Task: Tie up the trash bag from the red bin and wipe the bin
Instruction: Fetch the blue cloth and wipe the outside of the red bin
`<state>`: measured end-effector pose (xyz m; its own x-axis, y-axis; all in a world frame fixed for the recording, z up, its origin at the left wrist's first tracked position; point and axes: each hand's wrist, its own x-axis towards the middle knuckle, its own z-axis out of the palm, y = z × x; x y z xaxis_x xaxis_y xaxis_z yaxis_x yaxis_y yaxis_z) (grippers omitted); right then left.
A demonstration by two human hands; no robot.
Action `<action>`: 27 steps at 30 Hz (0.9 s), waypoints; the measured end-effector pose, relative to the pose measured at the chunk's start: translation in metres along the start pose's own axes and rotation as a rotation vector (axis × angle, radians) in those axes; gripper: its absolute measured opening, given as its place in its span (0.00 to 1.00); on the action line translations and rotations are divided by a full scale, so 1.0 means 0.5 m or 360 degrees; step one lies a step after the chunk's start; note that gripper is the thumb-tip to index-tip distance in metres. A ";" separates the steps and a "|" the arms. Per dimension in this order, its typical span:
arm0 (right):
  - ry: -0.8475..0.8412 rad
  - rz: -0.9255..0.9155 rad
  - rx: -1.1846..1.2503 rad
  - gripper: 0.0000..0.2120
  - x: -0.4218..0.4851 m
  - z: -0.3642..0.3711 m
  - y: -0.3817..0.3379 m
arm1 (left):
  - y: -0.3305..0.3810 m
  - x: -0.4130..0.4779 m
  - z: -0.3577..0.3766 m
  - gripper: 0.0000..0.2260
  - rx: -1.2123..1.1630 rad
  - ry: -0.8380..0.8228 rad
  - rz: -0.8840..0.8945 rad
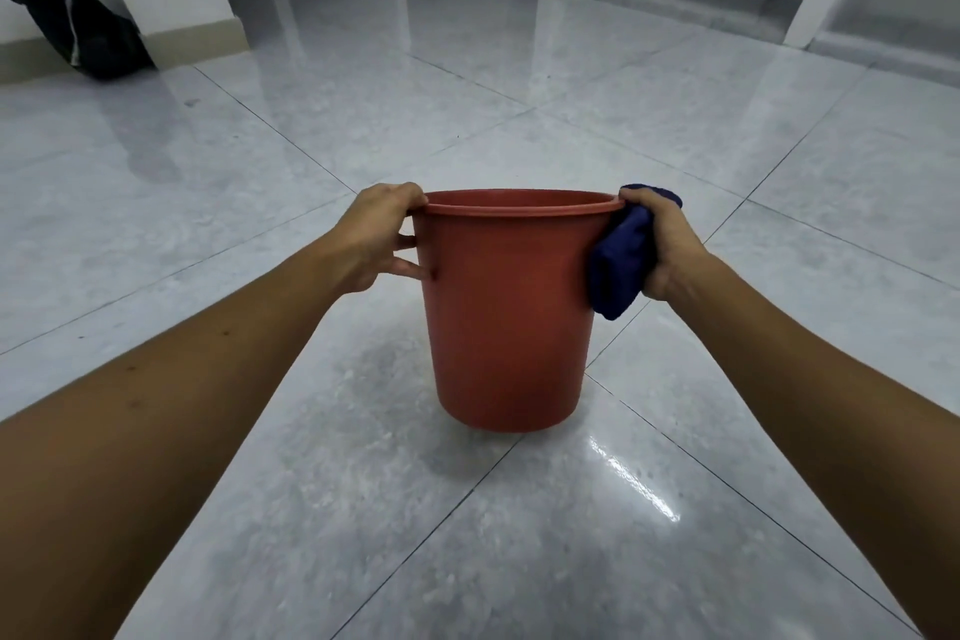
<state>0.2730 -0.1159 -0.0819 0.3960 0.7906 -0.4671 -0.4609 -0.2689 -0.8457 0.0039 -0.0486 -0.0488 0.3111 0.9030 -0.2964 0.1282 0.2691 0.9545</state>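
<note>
A: Grip? B: Left hand [376, 234] clasps the rim of the red bin [506, 312], frame centre; right hand [670, 244] clenches a blue cloth [621, 265] against it.
A: Progress? B: Black trash bag [67, 10], upper left, seems out; wiping apparently remains.

From my remote seat, I saw two bare forearms with no sleeves, watch, bracelet or glove on them. The left forearm [156, 405], entering from the lower left of the frame, carried a few small dark specks along its upper side. The bare left hand [371, 237] and bare right hand [670, 250] showed no rings.
</note>
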 end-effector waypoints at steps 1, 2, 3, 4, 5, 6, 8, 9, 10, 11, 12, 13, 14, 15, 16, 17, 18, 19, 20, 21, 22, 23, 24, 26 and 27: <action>0.0031 -0.0020 -0.0034 0.11 0.001 -0.003 0.001 | 0.002 -0.001 0.001 0.06 -0.0026 0.0007 0.0002; 0.0038 -0.0054 -0.0046 0.09 0.001 -0.008 0.003 | 0.003 -0.001 0.002 0.05 -0.0040 0.0016 0.0007; 0.0031 -0.0095 -0.0044 0.08 0.000 -0.011 0.006 | 0.001 0.000 0.003 0.04 -0.0030 0.0020 0.0016; 0.0033 -0.0136 -0.0050 0.07 -0.001 -0.015 0.013 | -0.003 0.002 0.003 0.05 -0.0014 0.0020 0.0023; 0.0053 -0.0177 -0.0060 0.05 -0.004 -0.018 0.022 | -0.009 0.005 0.002 0.09 -0.0002 0.0026 0.0013; 0.0084 -0.0212 -0.0071 0.02 -0.005 -0.020 0.032 | -0.016 0.007 0.000 0.14 -0.0002 0.0045 -0.0005; 0.0129 -0.0262 -0.0075 0.05 -0.008 -0.025 0.049 | -0.026 0.009 -0.005 0.18 0.0065 0.0076 0.0012; 0.0132 -0.0278 -0.0072 0.08 -0.009 -0.026 0.054 | -0.029 0.011 -0.007 0.17 0.0120 0.0081 0.0037; 0.0136 -0.0294 -0.0075 0.09 -0.010 -0.026 0.056 | -0.032 0.013 -0.007 0.16 0.0157 0.0083 0.0053; 0.0140 -0.0307 -0.0078 0.09 -0.012 -0.026 0.057 | -0.033 0.014 -0.006 0.15 0.0184 0.0096 0.0057; 0.0148 -0.0320 -0.0087 0.08 -0.012 -0.026 0.058 | -0.034 0.017 -0.004 0.14 0.0203 0.0116 0.0049; 0.0151 -0.0329 -0.0089 0.07 -0.010 -0.027 0.058 | -0.035 0.018 -0.001 0.13 0.0220 0.0142 0.0039; 0.0144 -0.0342 -0.0097 0.06 -0.009 -0.026 0.059 | -0.035 0.021 0.000 0.12 0.0238 0.0162 0.0027; 0.0132 -0.0349 -0.0104 0.05 -0.008 -0.025 0.059 | -0.034 0.023 0.001 0.10 0.0258 0.0176 0.0005; 0.0125 -0.0352 -0.0112 0.05 -0.007 -0.024 0.061 | -0.032 0.023 0.002 0.09 0.0274 0.0184 -0.0015; 0.0128 -0.0347 -0.0106 0.06 -0.005 -0.023 0.061 | -0.030 0.025 0.002 0.09 0.0270 0.0186 -0.0039; 0.0141 -0.0337 -0.0091 0.06 -0.004 -0.024 0.062 | -0.029 0.026 0.002 0.08 0.0250 0.0186 -0.0076; 0.0168 -0.0337 -0.0053 0.07 -0.005 -0.028 0.058 | -0.026 0.029 0.004 0.07 0.0229 0.0193 -0.0122; 0.0200 -0.0359 -0.0014 0.08 -0.010 -0.033 0.050 | -0.025 0.031 0.007 0.07 0.0241 0.0223 -0.0143; 0.0227 -0.0405 0.0015 0.08 -0.020 -0.040 0.037 | -0.025 0.028 0.011 0.10 0.0348 0.0319 -0.0119; 0.0241 -0.0463 0.0006 0.09 -0.036 -0.045 0.012 | -0.019 0.024 0.015 0.16 0.0541 0.0483 -0.0056; 0.0243 -0.0509 -0.0015 0.10 -0.057 -0.046 -0.019 | -0.012 0.009 0.023 0.19 0.0697 0.0665 0.0055; 0.0234 -0.0537 -0.0016 0.11 -0.083 -0.042 -0.059 | 0.005 -0.015 0.039 0.19 0.0709 0.0811 0.0219; 0.0202 -0.0499 0.0075 0.13 -0.144 -0.026 -0.139 | 0.043 -0.074 0.090 0.14 0.0445 0.0766 0.0398; 0.0192 -0.0425 0.0166 0.14 -0.179 -0.015 -0.189 | 0.076 -0.102 0.125 0.12 0.0285 0.0563 0.0343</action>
<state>0.2871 -0.1652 0.0381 0.6025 0.7529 -0.2647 -0.4047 0.0024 -0.9144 0.0519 -0.1054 0.0006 0.0114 0.9994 -0.0325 0.2665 0.0283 0.9634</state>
